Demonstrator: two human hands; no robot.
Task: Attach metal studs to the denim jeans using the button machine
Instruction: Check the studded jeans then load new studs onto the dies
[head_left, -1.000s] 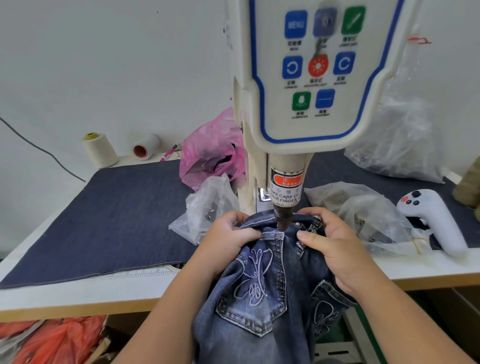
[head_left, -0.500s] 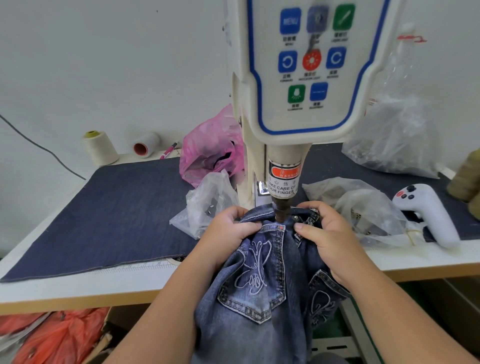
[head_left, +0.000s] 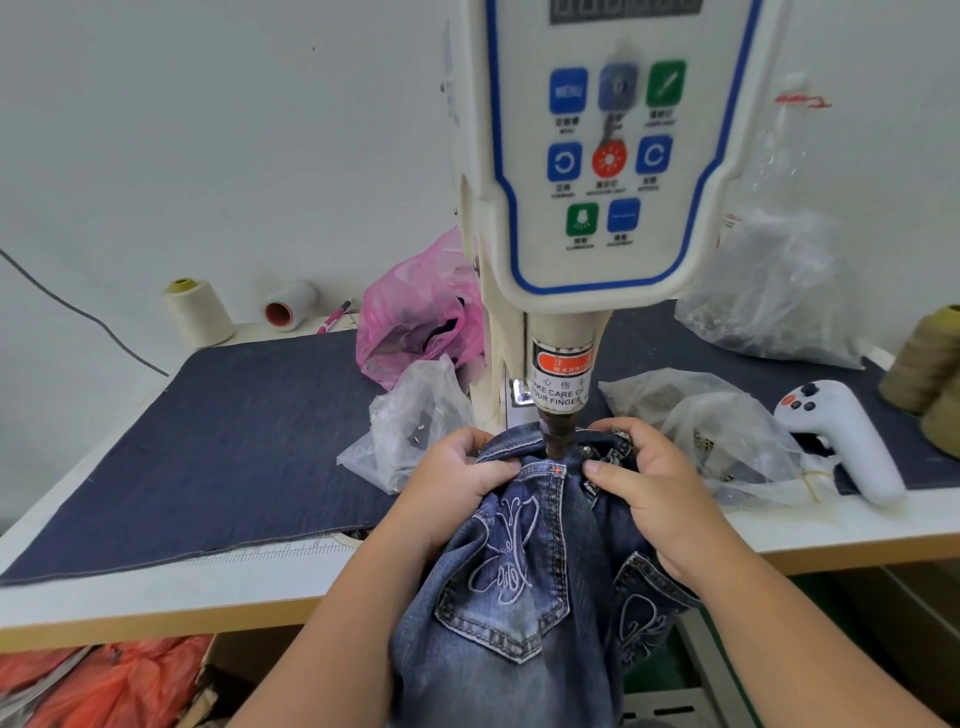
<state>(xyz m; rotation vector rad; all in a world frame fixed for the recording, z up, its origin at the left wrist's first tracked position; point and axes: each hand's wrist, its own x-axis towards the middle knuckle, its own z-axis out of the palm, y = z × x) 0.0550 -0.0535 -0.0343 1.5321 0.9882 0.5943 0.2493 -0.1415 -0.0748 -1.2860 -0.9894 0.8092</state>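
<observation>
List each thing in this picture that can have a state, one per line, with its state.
jeans: bunched under the machine's punch, gripped from both sides
punch: down on the pocket corner
left hand: grips the denim
right hand: grips the denim
cream thread cone: upright
white spool: lying on its side
pink bag: crumpled

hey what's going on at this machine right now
A person is working a pair of denim jeans at a button machine. The left hand and right hand each grip bunched denim on either side of the machine's dark punch tip, which meets the top corner of an embroidered back pocket. Both thumbs sit close to the punch. Clear plastic bags lie on the table beside the machine, and a white handheld controller lies to the right.
</observation>
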